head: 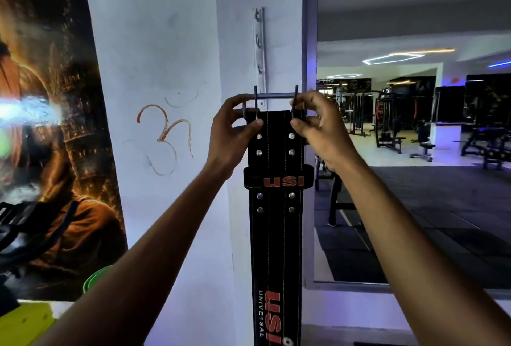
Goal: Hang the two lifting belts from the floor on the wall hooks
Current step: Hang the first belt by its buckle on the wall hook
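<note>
A black lifting belt [275, 235] with red "USI" lettering and silver rivets hangs straight down in front of a white pillar. Its metal buckle [276, 96] is raised at the top, level with the lower end of a white vertical hook rail [260, 49] fixed to the pillar. My left hand [231, 132] pinches the belt's top left corner at the buckle. My right hand [318, 127] pinches the top right corner. Whether the buckle rests on a hook is hidden. Only one belt is in view.
A large dark poster [52, 124] covers the wall on the left, with an orange drawn symbol [166, 138] beside it. A mirror [414, 124] on the right reflects gym machines and benches. Black equipment [16, 237] and a green object [96, 276] sit at lower left.
</note>
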Available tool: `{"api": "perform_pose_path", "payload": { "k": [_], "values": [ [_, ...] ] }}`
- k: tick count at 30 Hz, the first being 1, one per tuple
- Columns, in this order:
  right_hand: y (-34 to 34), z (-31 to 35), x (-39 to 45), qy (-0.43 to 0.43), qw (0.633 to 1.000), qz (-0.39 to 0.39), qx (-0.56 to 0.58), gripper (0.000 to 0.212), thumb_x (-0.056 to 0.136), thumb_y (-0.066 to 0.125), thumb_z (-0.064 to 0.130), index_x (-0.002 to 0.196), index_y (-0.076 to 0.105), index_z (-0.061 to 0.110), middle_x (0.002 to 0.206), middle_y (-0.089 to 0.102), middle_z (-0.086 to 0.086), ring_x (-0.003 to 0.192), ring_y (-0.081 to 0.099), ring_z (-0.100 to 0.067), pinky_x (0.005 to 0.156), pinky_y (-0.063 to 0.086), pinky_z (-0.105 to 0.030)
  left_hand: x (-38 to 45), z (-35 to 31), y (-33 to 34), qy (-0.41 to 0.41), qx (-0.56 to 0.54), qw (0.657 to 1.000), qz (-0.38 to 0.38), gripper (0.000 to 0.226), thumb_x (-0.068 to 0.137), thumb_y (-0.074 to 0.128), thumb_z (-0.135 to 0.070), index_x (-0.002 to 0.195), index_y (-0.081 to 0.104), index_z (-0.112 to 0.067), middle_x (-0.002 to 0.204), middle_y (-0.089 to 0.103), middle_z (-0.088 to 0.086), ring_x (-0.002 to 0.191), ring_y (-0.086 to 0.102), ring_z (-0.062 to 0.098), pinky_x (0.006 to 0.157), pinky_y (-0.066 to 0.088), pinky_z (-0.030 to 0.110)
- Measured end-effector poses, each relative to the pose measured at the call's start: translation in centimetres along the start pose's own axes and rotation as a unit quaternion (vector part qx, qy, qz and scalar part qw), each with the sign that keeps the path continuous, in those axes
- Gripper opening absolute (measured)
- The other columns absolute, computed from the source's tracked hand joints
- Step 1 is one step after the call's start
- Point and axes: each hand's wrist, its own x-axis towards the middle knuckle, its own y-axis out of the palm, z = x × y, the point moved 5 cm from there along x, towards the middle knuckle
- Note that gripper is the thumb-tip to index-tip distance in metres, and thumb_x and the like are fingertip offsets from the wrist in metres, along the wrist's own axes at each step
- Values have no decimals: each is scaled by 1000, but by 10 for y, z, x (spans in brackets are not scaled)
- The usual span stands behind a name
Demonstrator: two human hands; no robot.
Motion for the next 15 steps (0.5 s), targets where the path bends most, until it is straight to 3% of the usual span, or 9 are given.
{"api": "perform_pose_path", "payload": {
  "k": [5, 10, 12, 15],
  "values": [
    [-7, -13, 1, -8, 1000, -16, 11, 29, 87, 61, -9, 98, 58, 18, 96, 61, 12, 87, 67, -16, 81, 57, -29, 3, 6, 13, -8, 7, 1000, 9, 51, 89, 70, -3, 138, 60, -16, 103, 69, -8, 100, 64, 13, 87, 62, 36],
    [-2, -35, 11, -1, 999, -20, 32, 20, 87, 63, -7, 98, 62, 11, 99, 65, -2, 86, 66, -15, 75, 55, -25, 12, 21, 11, -31, -8, 999, 4, 48, 88, 71, 1, 134, 64, -11, 111, 70, 4, 80, 66, 1, 67, 59, 22],
    [2, -45, 19, -8, 999, -15, 32, 20, 87, 64, -5, 98, 64, 12, 101, 67, -4, 86, 68, -18, 75, 56, -24, 23, 36, 8, -38, -4, 999, 1, 47, 88, 71, 1, 132, 64, -10, 110, 71, 8, 73, 68, 2, 63, 58, 21],
    [29, -80, 45, -12, 999, -18, 26, 19, 87, 65, -2, 99, 66, 12, 104, 69, -9, 92, 70, -28, 79, 57, -24, 51, 79, -4, -43, 0, 999, 1, 45, 88, 72, -3, 131, 64, -12, 115, 72, 11, 80, 72, 11, 65, 59, 22]
  ]
}}
